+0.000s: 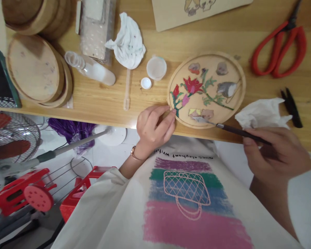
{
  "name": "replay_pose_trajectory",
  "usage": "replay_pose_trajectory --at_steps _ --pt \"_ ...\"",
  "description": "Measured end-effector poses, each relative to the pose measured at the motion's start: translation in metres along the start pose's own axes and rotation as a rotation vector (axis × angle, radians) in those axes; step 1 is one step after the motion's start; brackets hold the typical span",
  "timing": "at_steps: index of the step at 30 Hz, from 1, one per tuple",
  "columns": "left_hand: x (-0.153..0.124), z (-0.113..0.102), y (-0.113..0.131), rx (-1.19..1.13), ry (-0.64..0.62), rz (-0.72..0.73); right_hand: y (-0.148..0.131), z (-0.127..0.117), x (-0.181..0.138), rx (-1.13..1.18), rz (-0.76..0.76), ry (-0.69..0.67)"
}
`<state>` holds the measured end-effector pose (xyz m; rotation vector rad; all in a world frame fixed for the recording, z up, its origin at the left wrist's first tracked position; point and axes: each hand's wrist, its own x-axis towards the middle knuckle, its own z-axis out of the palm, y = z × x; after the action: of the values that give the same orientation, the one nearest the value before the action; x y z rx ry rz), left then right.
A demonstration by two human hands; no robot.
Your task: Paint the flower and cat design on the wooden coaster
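A round wooden plate (209, 103) with a raised rim lies near the table's front edge. Red flowers, green leaves and small painted animal figures decorate its face. My left hand (154, 126) has its fingers curled and pinches the plate's left front rim. In my right hand (277, 152) is a palette knife (239, 132) with a dark handle, held like a pen. Its thin metal blade points left and touches or hovers just over a yellow and brown figure pair (200, 113) near the plate's front rim. The right fingertips partly cover the handle.
Crumpled tissue (263, 114), black tweezers (291, 107) and red-handled scissors (280, 48) lie right. Left of the plate are a small lidded cup (157, 68), white cap (145, 83), dropper (128, 91), bottle (93, 69), another tissue (129, 41) and stacked wooden plates (33, 69).
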<state>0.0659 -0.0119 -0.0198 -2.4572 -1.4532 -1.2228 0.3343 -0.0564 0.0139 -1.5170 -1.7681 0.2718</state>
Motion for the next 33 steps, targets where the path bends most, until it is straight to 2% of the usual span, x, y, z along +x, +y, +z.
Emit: replay_pose_trajectory --at_steps 7,13,20,33 --pt "-0.0033 0.0006 -0.0009 -0.026 -0.023 -0.033 0.0022 -0.0005 -0.0008 0.005 -0.017 0.021" --pt "-0.0018 0.0002 -0.0004 -0.002 -0.009 -0.006 0.0045 -0.0004 -0.0005 0.021 -0.049 0.015" --pt "-0.0019 0.0010 -0.0008 0.009 0.001 -0.004 0.0034 -0.0034 -0.0039 -0.004 -0.002 0.019" --pt "-0.0023 -0.0002 -0.0003 0.005 -0.015 -0.019 0.0030 -0.0025 -0.0034 -0.003 -0.029 0.006"
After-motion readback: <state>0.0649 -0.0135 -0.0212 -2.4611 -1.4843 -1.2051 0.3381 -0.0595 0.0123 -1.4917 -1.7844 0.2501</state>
